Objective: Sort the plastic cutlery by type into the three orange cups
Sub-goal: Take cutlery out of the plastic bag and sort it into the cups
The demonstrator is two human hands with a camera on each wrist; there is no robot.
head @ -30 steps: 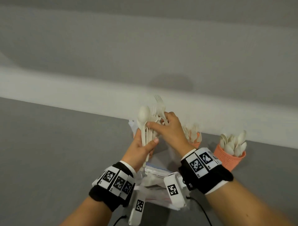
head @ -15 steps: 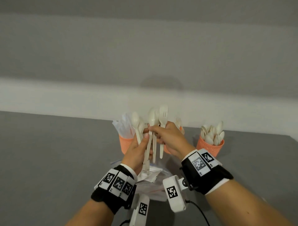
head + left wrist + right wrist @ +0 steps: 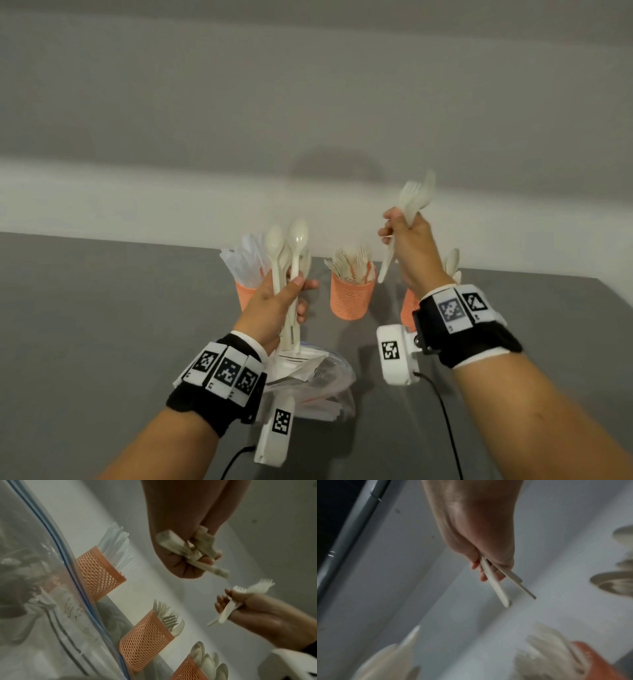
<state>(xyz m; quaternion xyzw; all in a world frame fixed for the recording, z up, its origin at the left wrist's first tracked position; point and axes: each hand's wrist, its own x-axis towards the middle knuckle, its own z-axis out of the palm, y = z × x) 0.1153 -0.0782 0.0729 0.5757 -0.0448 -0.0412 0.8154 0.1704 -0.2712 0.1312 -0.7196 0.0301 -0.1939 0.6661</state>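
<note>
The left hand (image 3: 277, 301) clasps spoons (image 3: 289, 240) upright while the right hand (image 3: 409, 246) pinches forks (image 3: 412, 198), seemingly bound for the middle fork cup (image 3: 351, 296).

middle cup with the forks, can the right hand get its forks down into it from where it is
Probably yes. The right hand holds its forks in the air, just above and right of the middle cup, with nothing between them. The left hand with its spoons stays off to the left.

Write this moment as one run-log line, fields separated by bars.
left hand: holds spoons | right hand: holds forks above middle cup | step: sorting unfinished
</note>
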